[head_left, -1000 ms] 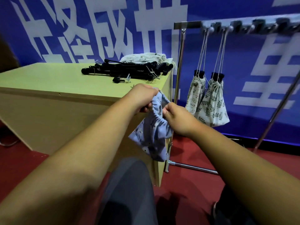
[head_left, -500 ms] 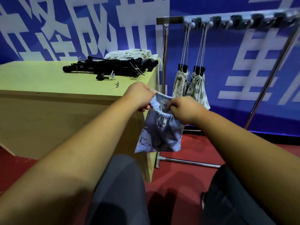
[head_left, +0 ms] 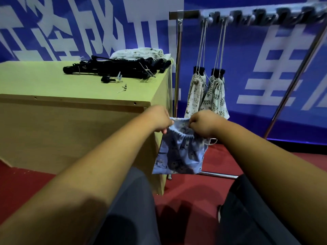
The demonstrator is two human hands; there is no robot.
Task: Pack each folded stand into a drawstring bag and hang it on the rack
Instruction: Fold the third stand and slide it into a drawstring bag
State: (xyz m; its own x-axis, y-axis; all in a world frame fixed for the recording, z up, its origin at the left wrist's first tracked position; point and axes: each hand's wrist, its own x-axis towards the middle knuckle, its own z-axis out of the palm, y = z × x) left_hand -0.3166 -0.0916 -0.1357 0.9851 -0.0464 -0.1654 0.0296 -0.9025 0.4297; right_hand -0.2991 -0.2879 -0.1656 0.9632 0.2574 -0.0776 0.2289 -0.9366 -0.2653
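Note:
A blue patterned drawstring bag (head_left: 180, 156) hangs in front of my knees with its mouth pulled apart. My left hand (head_left: 157, 118) pinches the left side of the rim and my right hand (head_left: 203, 122) pinches the right side. Several folded black stands (head_left: 115, 68) lie in a heap on the far part of the yellow table (head_left: 44, 82). More pale fabric bags (head_left: 138, 53) are piled behind them. On the metal rack (head_left: 178, 50), two filled bags (head_left: 207, 96) hang by their cords from hooks.
Small loose metal parts (head_left: 123, 88) lie on the tabletop near the stands. The rack's slanted leg (head_left: 292, 80) and floor bar (head_left: 219, 175) stand to the right on red carpet. A blue banner with white characters covers the wall behind.
The bag has come down from the table's corner to in front of my knees, and my hands have spread its mouth wider. My view has shifted.

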